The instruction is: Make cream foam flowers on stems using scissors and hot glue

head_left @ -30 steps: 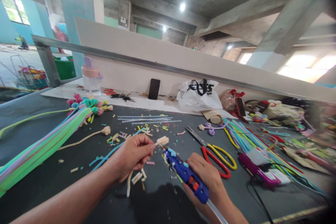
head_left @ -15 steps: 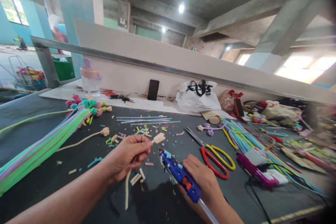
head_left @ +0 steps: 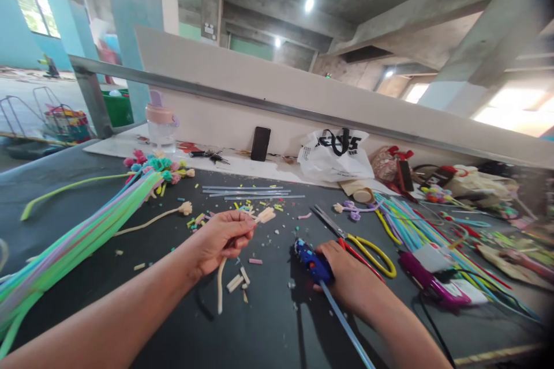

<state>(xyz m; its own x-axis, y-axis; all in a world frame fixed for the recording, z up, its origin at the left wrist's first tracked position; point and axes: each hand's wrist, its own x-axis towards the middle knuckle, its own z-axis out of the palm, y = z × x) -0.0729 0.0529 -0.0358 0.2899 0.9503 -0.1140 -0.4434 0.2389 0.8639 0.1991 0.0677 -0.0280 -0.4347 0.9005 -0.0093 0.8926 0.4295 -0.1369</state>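
Between the fingertips of my left hand [head_left: 231,236] is a cream pipe cleaner [head_left: 220,285], its stem hanging below the palm. Short cream pieces [head_left: 265,215] are bunched at its top end. My right hand [head_left: 341,268] is wrapped round a blue glue gun [head_left: 312,262], low over the dark tabletop, nozzle pointing away from me. A long clear glue stick [head_left: 344,320] sticks out of its back. Just beyond my right hand lie scissors [head_left: 355,242] with red and yellow handles. Loose cream cut pieces [head_left: 236,282] rest below my left hand.
Green and purple pipe cleaners [head_left: 99,213] lie bundled at left. Clear glue sticks [head_left: 251,192] and coloured scraps lie mid-table. A phone [head_left: 261,144], a bottle [head_left: 161,130] and a white bag [head_left: 335,155] stand at the back. A purple corded tool [head_left: 433,282] lies at right.
My right hand has carried the glue gun to the right and down, away from the cream bunch. My left hand still holds the pipe cleaner. The view has shifted slightly.
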